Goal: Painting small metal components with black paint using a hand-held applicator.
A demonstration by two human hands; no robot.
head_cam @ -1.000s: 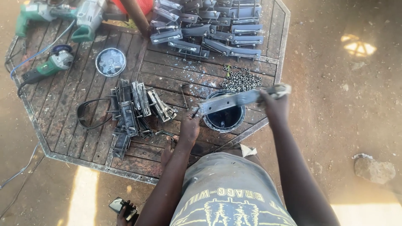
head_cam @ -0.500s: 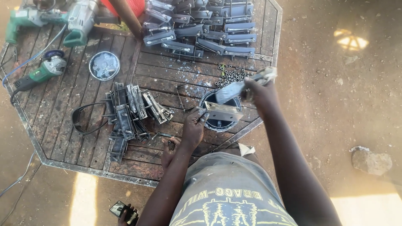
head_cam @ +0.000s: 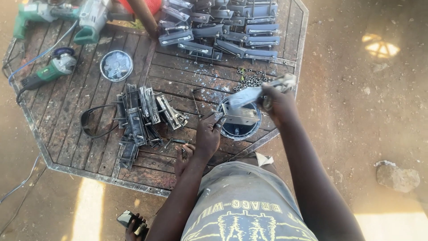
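Head view: left hand [head_cam: 208, 134] pinches a metal bracket [head_cam: 240, 117] over the tin [head_cam: 240, 127]; right hand [head_cam: 275, 100] grips another bracket's [head_cam: 254, 93] end (stiff, probably sharp-edged).

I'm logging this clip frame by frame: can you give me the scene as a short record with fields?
Setting: octagonal wooden table on dirt ground
Left hand: grips a flat metal bracket over a round tin
Right hand: holds a metal strip above the bracket
Near: pile of brackets, nuts, angle grinder, drill
Others: another person's arm at the far edge
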